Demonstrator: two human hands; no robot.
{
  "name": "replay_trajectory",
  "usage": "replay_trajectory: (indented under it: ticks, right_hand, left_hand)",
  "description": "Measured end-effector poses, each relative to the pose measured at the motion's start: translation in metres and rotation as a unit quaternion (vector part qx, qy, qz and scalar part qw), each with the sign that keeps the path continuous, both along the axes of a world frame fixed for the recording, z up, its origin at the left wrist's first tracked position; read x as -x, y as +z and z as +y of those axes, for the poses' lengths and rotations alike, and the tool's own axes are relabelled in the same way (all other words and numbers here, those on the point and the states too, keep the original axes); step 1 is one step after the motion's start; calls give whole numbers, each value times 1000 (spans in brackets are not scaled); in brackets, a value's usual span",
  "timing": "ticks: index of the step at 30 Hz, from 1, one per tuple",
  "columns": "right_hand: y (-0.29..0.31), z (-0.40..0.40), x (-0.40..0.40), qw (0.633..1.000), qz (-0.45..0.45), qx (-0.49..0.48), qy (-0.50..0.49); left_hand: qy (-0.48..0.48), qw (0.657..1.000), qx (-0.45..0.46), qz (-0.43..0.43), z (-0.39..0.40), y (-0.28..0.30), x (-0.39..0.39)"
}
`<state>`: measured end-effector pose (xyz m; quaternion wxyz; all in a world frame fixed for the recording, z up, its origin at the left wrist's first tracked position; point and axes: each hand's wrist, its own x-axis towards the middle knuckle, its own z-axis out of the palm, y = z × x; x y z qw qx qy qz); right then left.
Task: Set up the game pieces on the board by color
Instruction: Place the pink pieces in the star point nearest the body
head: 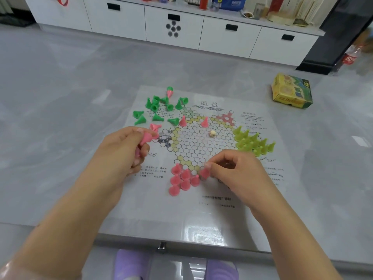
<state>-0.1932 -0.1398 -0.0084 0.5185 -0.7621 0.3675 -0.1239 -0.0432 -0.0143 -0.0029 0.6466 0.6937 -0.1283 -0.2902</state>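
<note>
A paper Chinese-checkers board [201, 199] lies flat on the grey table. My left hand [123, 152] grips several pink cone pieces [147, 136] at the board's left edge. My right hand [232, 170] pinches one pink piece [204, 172] and holds it on the board's near point, beside a cluster of standing pink pieces [180, 179]. Two pink pieces [182, 121] stand on the upper circles, and another [155, 127] lies near my left hand. Green pieces [159, 110] are scattered at the upper left. Yellow-green pieces [254, 143] stand grouped at the right point.
A small pale die [212, 133] sits near the board's centre. A yellow-green game box [291, 90] rests on the table at the right. White drawers [173, 27] line the back wall. A cola bottle [351, 56] stands on the floor at far right.
</note>
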Motion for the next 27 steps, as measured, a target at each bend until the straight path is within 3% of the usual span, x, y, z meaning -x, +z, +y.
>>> replay_trajectory:
  ticks: [27]
  right_hand:
    - [-2,0,1,998,35,41,16]
  left_hand:
    - [-22,999,-12,25,-2,1,3]
